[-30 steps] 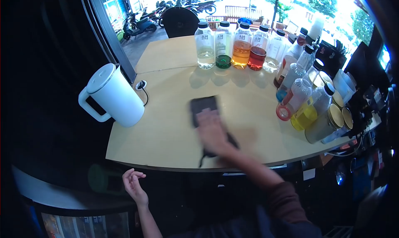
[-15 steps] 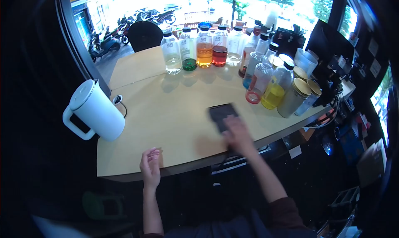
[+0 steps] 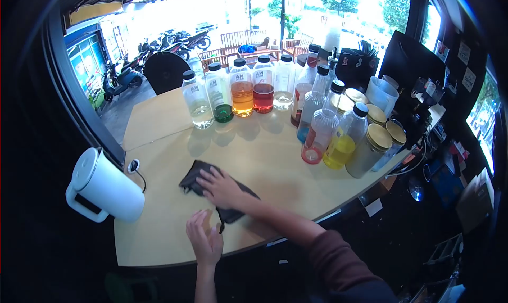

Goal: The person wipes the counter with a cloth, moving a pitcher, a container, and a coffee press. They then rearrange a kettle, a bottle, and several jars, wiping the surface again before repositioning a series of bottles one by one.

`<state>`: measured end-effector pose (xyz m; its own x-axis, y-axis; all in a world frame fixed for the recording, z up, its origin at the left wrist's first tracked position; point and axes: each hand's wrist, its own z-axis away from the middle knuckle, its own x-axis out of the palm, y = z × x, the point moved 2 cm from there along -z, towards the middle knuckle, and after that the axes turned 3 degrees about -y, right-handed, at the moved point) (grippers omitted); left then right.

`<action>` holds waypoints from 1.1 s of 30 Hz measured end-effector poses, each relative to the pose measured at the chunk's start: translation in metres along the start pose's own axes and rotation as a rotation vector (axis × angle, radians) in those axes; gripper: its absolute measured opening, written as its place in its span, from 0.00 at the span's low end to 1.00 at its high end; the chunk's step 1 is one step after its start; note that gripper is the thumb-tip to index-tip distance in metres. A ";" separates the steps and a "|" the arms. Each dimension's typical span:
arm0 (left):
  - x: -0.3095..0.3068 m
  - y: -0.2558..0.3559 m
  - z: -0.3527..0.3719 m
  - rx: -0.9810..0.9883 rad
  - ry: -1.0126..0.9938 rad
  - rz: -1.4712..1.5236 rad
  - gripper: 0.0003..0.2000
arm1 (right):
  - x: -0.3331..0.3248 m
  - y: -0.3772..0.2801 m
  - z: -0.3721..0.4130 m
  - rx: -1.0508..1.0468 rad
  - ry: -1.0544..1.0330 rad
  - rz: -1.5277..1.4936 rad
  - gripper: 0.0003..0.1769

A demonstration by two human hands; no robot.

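My right hand (image 3: 223,191) lies flat with its fingers spread on top of a black cloth (image 3: 193,175) on the wooden table. Folds of the cloth stick out beyond my fingers and below my wrist, and a short dark cord or strap hangs off its near side. Close to that cord, my left hand (image 3: 205,241) is held near the table's front edge, palm turned inward, fingers slightly bent and apart, holding nothing. To the left of both hands stands a white electric kettle (image 3: 108,189).
Capped bottles, including an orange one (image 3: 242,99) and a red one (image 3: 263,96), line the table's (image 3: 164,234) far side. At right stand a yellow bottle (image 3: 341,149), lidded jars (image 3: 365,157) and stacked cups (image 3: 382,94). A cable grommet (image 3: 133,166) is beside the kettle.
My right hand and the black cloth have moved left across the table, and the cloth is now more crumpled. The left hand has come nearer to it. The camera view has shifted.
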<state>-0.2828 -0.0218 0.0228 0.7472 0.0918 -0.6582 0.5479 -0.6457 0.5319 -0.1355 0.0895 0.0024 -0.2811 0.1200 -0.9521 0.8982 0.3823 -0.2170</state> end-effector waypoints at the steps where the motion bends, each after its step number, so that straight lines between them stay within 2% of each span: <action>1: -0.001 0.000 0.001 -0.021 0.047 -0.008 0.20 | -0.003 0.023 -0.020 0.044 -0.008 0.021 0.28; 4: 0.004 -0.006 0.002 -0.073 0.091 -0.029 0.22 | -0.011 0.099 -0.058 0.304 0.028 0.044 0.30; 6: 0.002 -0.006 0.002 -0.105 0.097 0.002 0.22 | -0.018 0.147 -0.061 0.564 0.063 0.106 0.32; 8: 0.002 -0.006 0.003 -0.107 0.093 -0.003 0.22 | -0.038 0.171 -0.041 0.832 0.041 0.135 0.34; 12: 0.001 -0.004 0.004 -0.093 0.108 -0.017 0.22 | -0.049 0.184 0.005 1.063 0.136 0.093 0.36; 16: 0.001 -0.002 0.004 -0.075 0.110 -0.019 0.22 | -0.039 0.144 0.045 1.011 0.186 0.189 0.37; 18: 0.000 -0.003 0.006 -0.067 0.133 0.015 0.21 | -0.035 0.107 0.065 0.915 0.117 0.190 0.36; 20: 0.003 -0.007 0.008 -0.047 0.148 0.038 0.20 | -0.024 0.069 0.094 0.658 0.160 0.194 0.35; 22: 0.002 -0.003 0.008 -0.025 0.158 0.060 0.19 | -0.028 0.036 0.132 0.317 0.209 0.121 0.31; 24: -0.001 0.007 0.005 0.039 0.197 -0.012 0.15 | -0.040 0.030 0.172 0.143 0.144 0.040 0.30; 26: 0.003 0.019 0.002 0.053 0.219 0.085 0.15 | -0.055 0.054 0.205 0.219 0.128 0.054 0.29; 27: 0.005 0.025 0.001 0.059 0.246 0.176 0.14 | -0.072 0.065 0.223 0.331 0.133 0.075 0.28; 30: 0.015 0.051 -0.005 0.157 0.180 0.268 0.13 | -0.092 0.106 0.293 0.510 0.235 0.232 0.26; 33: 0.033 0.076 -0.013 0.206 0.138 0.355 0.12 | -0.110 0.122 0.346 0.641 0.222 0.236 0.26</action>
<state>-0.2123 -0.0582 0.0484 0.9267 -0.0717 -0.3689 0.1720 -0.7919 0.5859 0.1216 -0.1942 0.0064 -0.0555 0.3429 -0.9377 0.9462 -0.2818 -0.1591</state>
